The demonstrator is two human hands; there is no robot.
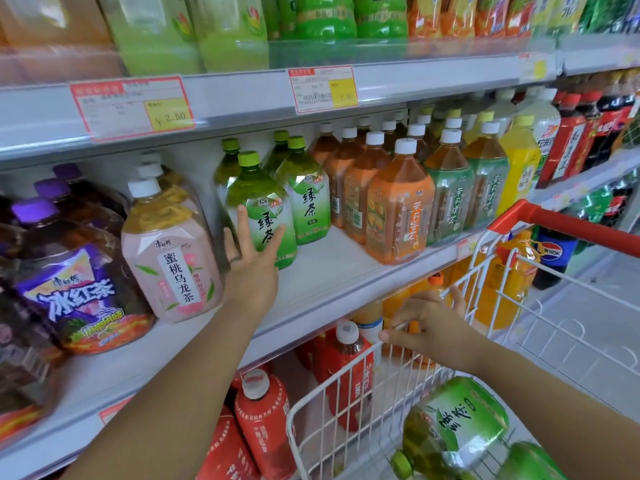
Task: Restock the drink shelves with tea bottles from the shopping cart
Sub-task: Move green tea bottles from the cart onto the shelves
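My open left hand (251,268) touches the front green tea bottle (263,211), hiding its lower label; my right hand (429,323) grips the cart (346,386) rim.

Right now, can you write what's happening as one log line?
left hand: open on green tea bottle, middle shelf | right hand: gripping cart rim | green tea bottle in cart: waiting

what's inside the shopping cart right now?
Two green tea bottles lie on their sides in the shopping cart, one only partly in frame. The right hand rests on its rim. The right arm and the frame edge hide the rest.
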